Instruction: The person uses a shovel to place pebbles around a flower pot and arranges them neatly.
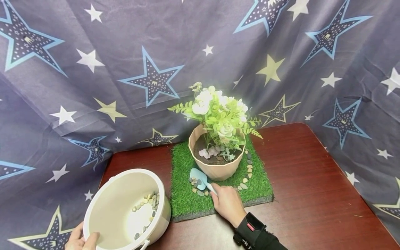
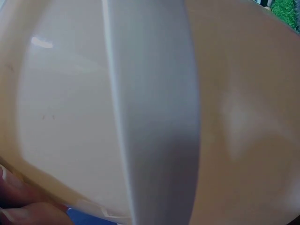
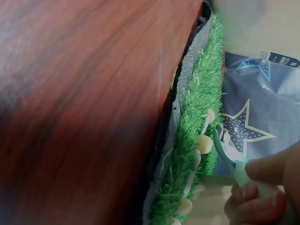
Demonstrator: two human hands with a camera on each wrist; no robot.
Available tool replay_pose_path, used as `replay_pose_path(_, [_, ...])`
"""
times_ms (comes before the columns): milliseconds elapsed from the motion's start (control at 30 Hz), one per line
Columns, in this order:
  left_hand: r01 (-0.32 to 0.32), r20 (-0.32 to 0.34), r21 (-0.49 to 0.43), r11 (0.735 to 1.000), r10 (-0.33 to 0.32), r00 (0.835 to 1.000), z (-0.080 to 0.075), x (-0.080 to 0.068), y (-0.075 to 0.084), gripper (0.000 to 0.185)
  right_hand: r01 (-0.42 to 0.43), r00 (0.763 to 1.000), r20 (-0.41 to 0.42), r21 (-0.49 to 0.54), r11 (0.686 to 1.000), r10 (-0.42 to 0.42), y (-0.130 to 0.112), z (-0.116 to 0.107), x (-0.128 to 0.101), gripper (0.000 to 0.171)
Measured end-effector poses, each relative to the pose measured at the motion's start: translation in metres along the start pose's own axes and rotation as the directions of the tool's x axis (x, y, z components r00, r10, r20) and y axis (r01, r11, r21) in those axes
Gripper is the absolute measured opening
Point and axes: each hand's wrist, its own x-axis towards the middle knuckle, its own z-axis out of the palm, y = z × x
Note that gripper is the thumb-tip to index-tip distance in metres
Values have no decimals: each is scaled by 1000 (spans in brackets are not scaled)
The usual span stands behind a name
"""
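Note:
My left hand [image 1: 82, 239] holds the cream bucket [image 1: 107, 205] at its near left rim. The bucket leans, so its inside faces the head camera, with several pebbles [image 1: 153, 201] along the right of its bottom. In the left wrist view the bucket's pale handle [image 2: 152, 93] crosses its outer wall. My right hand [image 1: 228, 205] grips the handle of a light blue trowel [image 1: 200, 175]. A few small stones [image 1: 195, 182] lie at the trowel's blade, which is low over the grass mat. Fingers [image 3: 269, 164] wrap the trowel's handle in the right wrist view.
A beige faceted pot [image 1: 220, 172] with white flowers [image 1: 203, 104] and soil stands on the artificial grass mat [image 1: 182, 205]. A curved row of pebbles [image 1: 249, 170] borders its right and front. The reddish-brown table [image 1: 300, 180] ends at a star-printed cloth [image 1: 200, 31].

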Motion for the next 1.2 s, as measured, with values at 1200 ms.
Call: replay_pose_path(1200, [-24,-22,67,997,26,999,4,-4,6,45,39,999,-29,-46,998,-41,5,5,2,33])
